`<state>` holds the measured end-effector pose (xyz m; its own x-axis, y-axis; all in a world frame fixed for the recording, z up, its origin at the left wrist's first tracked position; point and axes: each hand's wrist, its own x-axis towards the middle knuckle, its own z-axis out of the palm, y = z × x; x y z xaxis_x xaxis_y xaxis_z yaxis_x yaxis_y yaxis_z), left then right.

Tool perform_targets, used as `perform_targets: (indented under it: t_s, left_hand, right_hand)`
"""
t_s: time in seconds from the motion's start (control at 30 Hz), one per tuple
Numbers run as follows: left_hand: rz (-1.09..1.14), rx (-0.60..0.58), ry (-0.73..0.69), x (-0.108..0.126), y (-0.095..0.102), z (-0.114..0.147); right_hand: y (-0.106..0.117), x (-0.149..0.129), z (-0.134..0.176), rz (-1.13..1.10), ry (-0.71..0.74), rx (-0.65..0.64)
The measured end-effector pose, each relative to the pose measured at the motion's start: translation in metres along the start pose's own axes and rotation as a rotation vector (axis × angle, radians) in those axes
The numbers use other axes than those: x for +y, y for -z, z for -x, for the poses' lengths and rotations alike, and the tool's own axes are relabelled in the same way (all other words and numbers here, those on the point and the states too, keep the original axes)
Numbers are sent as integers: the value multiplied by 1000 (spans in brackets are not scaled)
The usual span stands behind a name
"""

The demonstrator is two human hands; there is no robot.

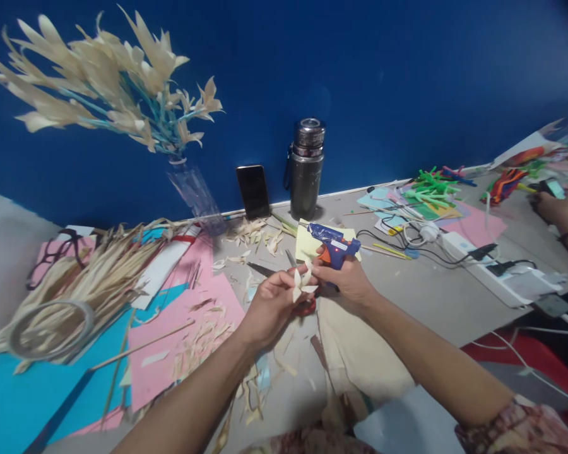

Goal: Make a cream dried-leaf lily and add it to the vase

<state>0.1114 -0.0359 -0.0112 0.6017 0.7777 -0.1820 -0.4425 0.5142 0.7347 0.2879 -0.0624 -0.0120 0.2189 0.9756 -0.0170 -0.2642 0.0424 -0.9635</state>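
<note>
Between the fingers of my left hand (275, 302) is a small cream flower (303, 285) with pointed petals, apparently made of dried husk. A blue glue gun (332, 242) with an orange trigger is in my right hand (353, 284), its nozzle pointing up and left. My right fingertips come close to the flower's petals; whether they touch it I cannot tell. Just behind my left hand lie dark scissors (261, 270), partly hidden. Under the glue gun is a pale yellow paper (304, 243).
A clear bottle (196, 195) of husk flowers, a phone (253, 192) and a steel flask (307, 170) stand along the wall. Husk strips (118, 271) and a tape roll (52, 329) lie left. Right are a power strip (490, 268), green pipe cleaners (433, 189) and another person's hand (558, 208).
</note>
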Motion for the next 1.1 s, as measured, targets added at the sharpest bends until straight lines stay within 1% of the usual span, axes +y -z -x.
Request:
perform_targets:
  t_s: [0.13, 0.2, 0.3, 0.43, 0.5, 0.63, 0.73, 0.83, 0.9, 1.0, 1.1]
  left_hand:
    - [-257, 43, -94, -3, -4, 3]
    - [-333, 51, -111, -4, -6, 4]
    - [-377, 68, -131, -5, -8, 5]
    - [-421, 66, -224, -3, -6, 1]
    - [-434, 87, -262, -2, -4, -1]
    - [-458, 145, -300, -2, -6, -1]
    - [-467, 175, -295, -1, -7, -1]
    - [-477, 182, -260, 0, -6, 0]
    - [-496, 180, -262, 1, -5, 0]
    - [-567, 157, -312, 0, -3, 1]
    - [-644, 116, -347, -2, 0, 2]
  right_hand:
    - [-5, -3, 1, 18, -29, 15]
    - [-5, -4, 1, 29, -51, 32]
    - [-4, -2, 2, 54, -64, 37]
    - [-3, 1, 3, 145, -75, -4]
    - [-4, 0, 3, 214, -95, 7]
    - [-8, -4, 4, 319, -115, 49]
    - [-8, -5, 4, 351, -125, 31]
    - [-6, -4, 4, 317, -99, -16]
    - [-5, -4, 5, 232, -100, -52]
    - [-2, -3, 6, 64, -115, -96]
    - [2, -1, 6, -22, -101, -136]
